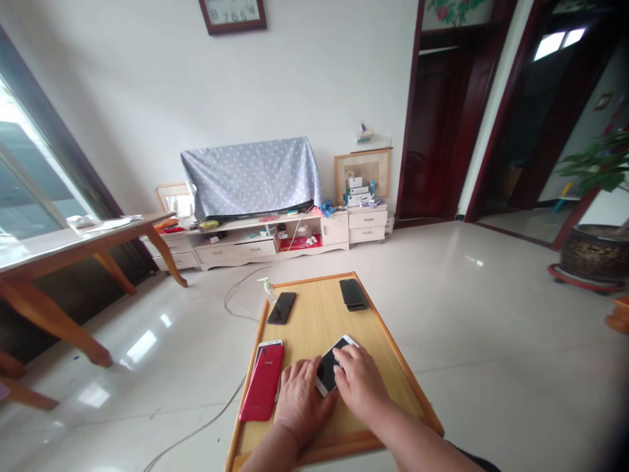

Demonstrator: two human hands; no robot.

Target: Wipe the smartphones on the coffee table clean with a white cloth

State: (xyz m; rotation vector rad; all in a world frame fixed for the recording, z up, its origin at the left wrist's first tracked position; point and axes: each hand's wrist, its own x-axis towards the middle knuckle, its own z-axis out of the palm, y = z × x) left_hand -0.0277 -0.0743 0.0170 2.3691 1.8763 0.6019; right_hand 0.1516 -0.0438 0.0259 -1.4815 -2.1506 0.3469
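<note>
A white smartphone (328,372) with a dark screen lies slanted on the small wooden table (319,301). My left hand (301,398) holds its left and lower edge, with the fingers together and the thumb at the bottom end. My right hand (361,381) rests over the phone's right side with bent fingers pressed together on the screen. Whatever may be under those fingertips is hidden. Just left of my left hand a red phone (264,387) lies back up, partly on top of another white phone (269,343).
Toward the table's far end lie a black phone (282,308) and two stacked dark phones (352,293). A clear pump bottle (268,290) stands at the far left corner. A cable (206,423) runs over the floor. Beyond stands a low white cabinet (236,252).
</note>
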